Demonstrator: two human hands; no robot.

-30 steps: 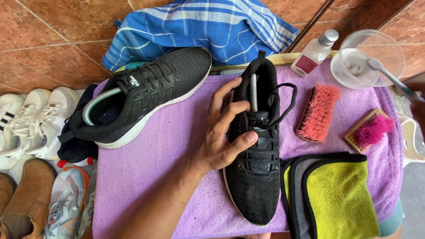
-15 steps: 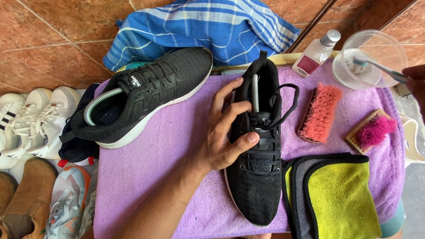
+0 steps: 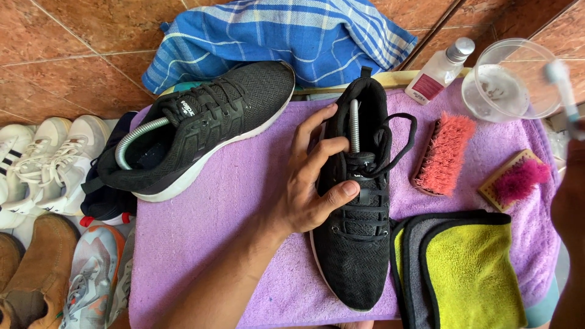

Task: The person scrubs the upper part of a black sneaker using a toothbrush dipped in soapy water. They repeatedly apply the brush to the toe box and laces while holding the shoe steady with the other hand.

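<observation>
- My left hand [image 3: 314, 183] grips the black shoe [image 3: 359, 201] at mid-mat, fingers wrapped over its side, thumb on the laces.
- My right hand [image 3: 573, 176], far right, is blurred; I cannot tell its grip.
- The clear bowl [image 3: 509, 82] holds a little cloudy liquid.
- Two black shoes, two brushes lie on the purple mat [image 3: 244, 201].

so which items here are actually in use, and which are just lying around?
In use:
- left hand gripping black mesh sneaker on purple towel
- right hand lifting white-handled tool, blurred, beside clear plastic bowl

Lying about:
- second black sneaker
- coral bristle brush
- yellow microfibre cloth
- white sneakers on floor
</observation>
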